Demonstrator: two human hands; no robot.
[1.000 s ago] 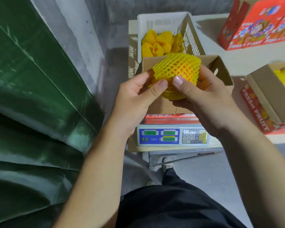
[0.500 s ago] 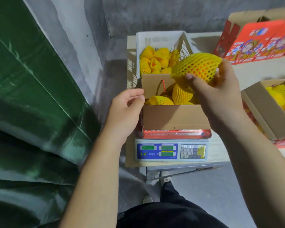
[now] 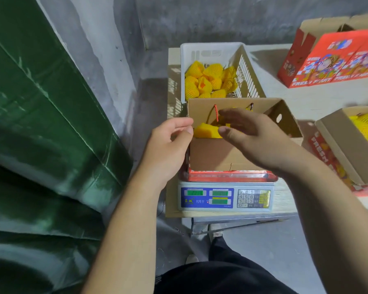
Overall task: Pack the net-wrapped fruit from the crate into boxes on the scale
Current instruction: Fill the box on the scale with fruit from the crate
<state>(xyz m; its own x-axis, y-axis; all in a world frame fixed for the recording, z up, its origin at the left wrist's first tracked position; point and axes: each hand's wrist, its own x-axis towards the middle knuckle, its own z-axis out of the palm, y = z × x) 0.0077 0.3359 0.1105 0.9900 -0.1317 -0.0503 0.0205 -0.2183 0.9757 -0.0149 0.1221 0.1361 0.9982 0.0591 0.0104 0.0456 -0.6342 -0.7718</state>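
An open cardboard box (image 3: pixel 217 153) stands on the digital scale (image 3: pixel 225 198). Net-wrapped yellow fruit (image 3: pixel 206 130) lies inside it, partly hidden by my right hand (image 3: pixel 253 134), which hovers over the box opening with fingers spread and nothing in them. My left hand (image 3: pixel 168 145) has its thumb and forefinger curled at the top of the box's left wall. Behind the box, the white plastic crate (image 3: pixel 212 49) holds several more net-wrapped fruit (image 3: pixel 208 79).
A second open box (image 3: pixel 338 149) with yellow fruit sits at the right on the pale table (image 3: pixel 285 92). Red printed fruit boxes (image 3: pixel 327 60) stand at the back right. A green tarpaulin (image 3: pixel 40 124) fills the left, and a grey wall runs behind.
My right hand carried the netted fruit from above the box down into it and no longer holds it. My left hand stayed at the box's left wall.
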